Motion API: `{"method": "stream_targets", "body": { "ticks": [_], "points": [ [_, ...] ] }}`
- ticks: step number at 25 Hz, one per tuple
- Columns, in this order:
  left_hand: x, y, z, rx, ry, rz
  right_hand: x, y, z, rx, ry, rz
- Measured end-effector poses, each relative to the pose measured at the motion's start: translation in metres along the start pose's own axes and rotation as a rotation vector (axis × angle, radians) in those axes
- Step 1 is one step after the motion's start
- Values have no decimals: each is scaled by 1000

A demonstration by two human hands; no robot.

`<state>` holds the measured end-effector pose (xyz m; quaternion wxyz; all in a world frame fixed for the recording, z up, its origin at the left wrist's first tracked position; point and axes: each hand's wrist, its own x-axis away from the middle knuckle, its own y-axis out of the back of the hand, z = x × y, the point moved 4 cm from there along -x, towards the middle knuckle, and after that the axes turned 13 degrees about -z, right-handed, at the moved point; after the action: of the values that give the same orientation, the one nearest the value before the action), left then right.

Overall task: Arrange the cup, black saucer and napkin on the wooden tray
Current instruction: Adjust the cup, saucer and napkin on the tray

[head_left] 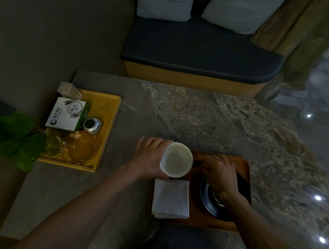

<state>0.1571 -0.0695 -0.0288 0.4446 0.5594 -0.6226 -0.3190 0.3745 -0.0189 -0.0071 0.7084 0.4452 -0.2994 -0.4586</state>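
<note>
The wooden tray (211,223) lies on the surface (203,119), near its front edge. On the tray, the napkin (171,198) lies at the left and the saucer (211,205) to its right. The cup (177,160) is just behind the napkin, at the tray's back left corner. Well apart to the left, a second tray (109,128) holds a box (64,116) and glassware (79,147).
</note>
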Motion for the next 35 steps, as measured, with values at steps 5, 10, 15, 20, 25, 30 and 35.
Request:
{"method": "stream_targets", "body": {
  "ticks": [5, 10, 15, 20, 25, 30, 35],
  "points": [
    [5, -6, 0, -19, 18, -48, -2, 0, 1, 26, 8, 20],
    [3, -8, 2, -14, 31, -40, -4, 0, 1, 23, 9, 4],
    [1, -6, 1, -4, 23, -34, -2, -2, -2, 9, 2, 14],
    [2, -6, 0, -11, 25, -18, 0, -1, -1, -13, -3, 6],
    [3, -5, 0, -21, 34, -16, -1, -3, -3, 7, -12, 0],
    [4, -6, 0, -35, 49, 0, 0, -7, -5, 21, -24, -11],
    [14, -7, -2, -6, 118, -14, 1, -5, 0, 56, -36, 22]
  ]
}}
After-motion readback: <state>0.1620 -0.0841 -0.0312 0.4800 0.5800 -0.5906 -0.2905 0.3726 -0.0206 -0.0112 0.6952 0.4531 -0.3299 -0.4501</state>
